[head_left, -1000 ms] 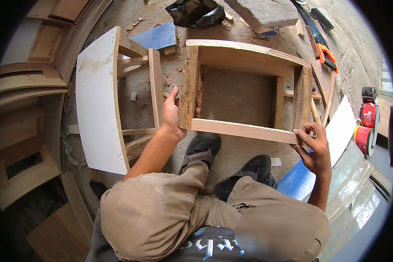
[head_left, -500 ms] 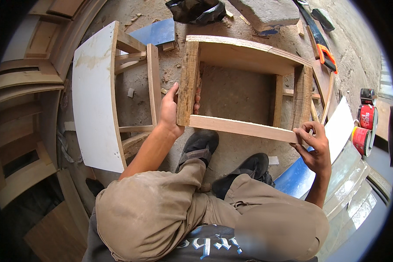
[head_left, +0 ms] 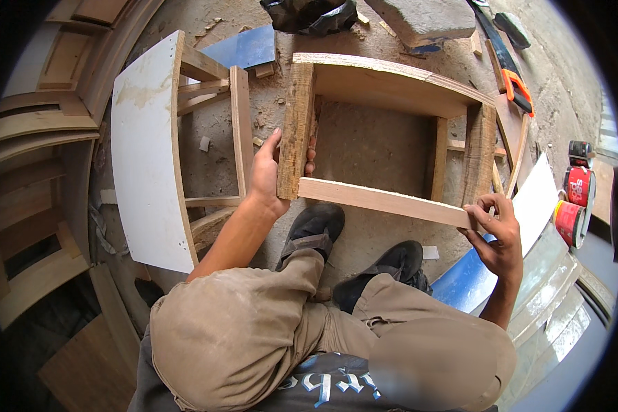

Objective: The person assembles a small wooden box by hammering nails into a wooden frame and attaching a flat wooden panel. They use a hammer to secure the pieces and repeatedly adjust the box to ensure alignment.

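A box-like wooden frame point(head_left: 391, 72) is held tilted above the floor in front of my legs. My left hand point(head_left: 266, 172) grips its rough left upright, thumb on the outer side and fingertips curling round inside. Along the frame's near side runs a pale wooden strip point(head_left: 384, 200). Its left end meets the left upright. My right hand point(head_left: 494, 230) pinches the strip's right end between thumb and fingers, by the lower end of the right upright. Whether the strip is fastened cannot be seen.
Left of the frame stands a second wooden frame with a white panel point(head_left: 147, 158). Wooden cabinet parts point(head_left: 41, 130) line the far left. A handsaw with an orange handle point(head_left: 517, 91), a stone block point(head_left: 426, 24) and a black plastic bag point(head_left: 309, 15) lie beyond. Cans point(head_left: 578, 185) and glass sheets point(head_left: 546, 302) are at right.
The frame's right side has shifted very slightly to the right, along with my right hand. Both hands keep their grip.
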The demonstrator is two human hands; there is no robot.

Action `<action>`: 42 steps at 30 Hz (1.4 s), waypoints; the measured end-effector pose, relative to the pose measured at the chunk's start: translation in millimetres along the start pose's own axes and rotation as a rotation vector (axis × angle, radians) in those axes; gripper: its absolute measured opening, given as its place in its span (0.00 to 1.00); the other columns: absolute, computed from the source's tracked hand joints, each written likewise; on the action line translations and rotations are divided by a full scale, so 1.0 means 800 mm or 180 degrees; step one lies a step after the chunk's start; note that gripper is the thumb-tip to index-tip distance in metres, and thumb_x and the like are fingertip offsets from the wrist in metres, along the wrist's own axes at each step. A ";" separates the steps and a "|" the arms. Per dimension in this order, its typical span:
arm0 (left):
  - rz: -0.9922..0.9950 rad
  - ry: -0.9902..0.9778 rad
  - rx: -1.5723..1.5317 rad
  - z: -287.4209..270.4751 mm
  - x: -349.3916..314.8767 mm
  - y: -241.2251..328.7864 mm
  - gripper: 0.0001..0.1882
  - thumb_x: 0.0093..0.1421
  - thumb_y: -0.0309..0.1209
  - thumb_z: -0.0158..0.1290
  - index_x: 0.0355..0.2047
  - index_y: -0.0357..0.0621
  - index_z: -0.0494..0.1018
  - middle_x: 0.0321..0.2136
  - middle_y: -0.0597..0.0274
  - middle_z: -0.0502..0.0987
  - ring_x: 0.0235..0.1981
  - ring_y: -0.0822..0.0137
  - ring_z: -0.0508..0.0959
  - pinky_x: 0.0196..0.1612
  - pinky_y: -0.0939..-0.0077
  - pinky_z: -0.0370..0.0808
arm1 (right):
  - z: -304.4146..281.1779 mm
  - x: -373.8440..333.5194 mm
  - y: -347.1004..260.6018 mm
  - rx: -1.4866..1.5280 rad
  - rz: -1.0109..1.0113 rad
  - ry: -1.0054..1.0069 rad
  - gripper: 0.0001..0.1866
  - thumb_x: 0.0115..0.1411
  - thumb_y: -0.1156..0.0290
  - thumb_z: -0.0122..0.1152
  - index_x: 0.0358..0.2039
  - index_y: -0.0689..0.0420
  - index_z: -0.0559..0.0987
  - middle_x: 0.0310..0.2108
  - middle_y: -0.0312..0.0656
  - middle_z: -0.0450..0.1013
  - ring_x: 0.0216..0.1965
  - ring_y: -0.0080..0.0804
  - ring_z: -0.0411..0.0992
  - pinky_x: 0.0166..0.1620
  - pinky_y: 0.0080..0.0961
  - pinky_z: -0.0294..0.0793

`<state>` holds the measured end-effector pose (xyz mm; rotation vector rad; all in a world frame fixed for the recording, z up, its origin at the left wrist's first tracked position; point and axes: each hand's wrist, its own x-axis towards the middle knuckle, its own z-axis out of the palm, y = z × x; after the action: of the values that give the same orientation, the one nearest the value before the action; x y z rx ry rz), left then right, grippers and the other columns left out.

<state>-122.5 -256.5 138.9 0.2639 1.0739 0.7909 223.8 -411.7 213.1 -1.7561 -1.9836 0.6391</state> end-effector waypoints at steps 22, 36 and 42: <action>-0.0221 -0.0304 0.0106 -0.015 0.005 0.000 0.26 0.71 0.48 0.34 0.46 0.38 0.72 0.31 0.59 0.77 0.27 0.68 0.76 0.33 0.73 0.75 | -0.001 -0.002 0.003 -0.0088 -0.0039 -0.0067 0.25 0.39 0.81 0.72 0.42 0.55 0.82 0.36 0.43 0.70 0.39 0.39 0.70 0.43 0.36 0.69; 0.0437 0.0005 0.0593 -0.006 0.003 -0.001 0.26 0.72 0.45 0.32 0.50 0.36 0.70 0.37 0.58 0.76 0.36 0.66 0.76 0.40 0.71 0.75 | 0.000 -0.004 -0.002 -0.0336 -0.0173 -0.0073 0.25 0.43 0.79 0.72 0.46 0.52 0.81 0.37 0.42 0.70 0.40 0.40 0.70 0.46 0.37 0.67; 0.2705 0.0058 0.2657 0.001 -0.006 0.007 0.25 0.69 0.43 0.46 0.57 0.38 0.68 0.56 0.55 0.69 0.59 0.62 0.67 0.61 0.68 0.63 | 0.008 -0.010 -0.008 -0.0443 -0.0014 0.0000 0.23 0.49 0.74 0.68 0.49 0.48 0.81 0.39 0.40 0.69 0.42 0.39 0.69 0.48 0.38 0.64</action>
<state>-125.7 -255.4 145.4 1.4925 1.2702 1.0404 215.9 -421.0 211.4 -1.8306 -2.0760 0.5102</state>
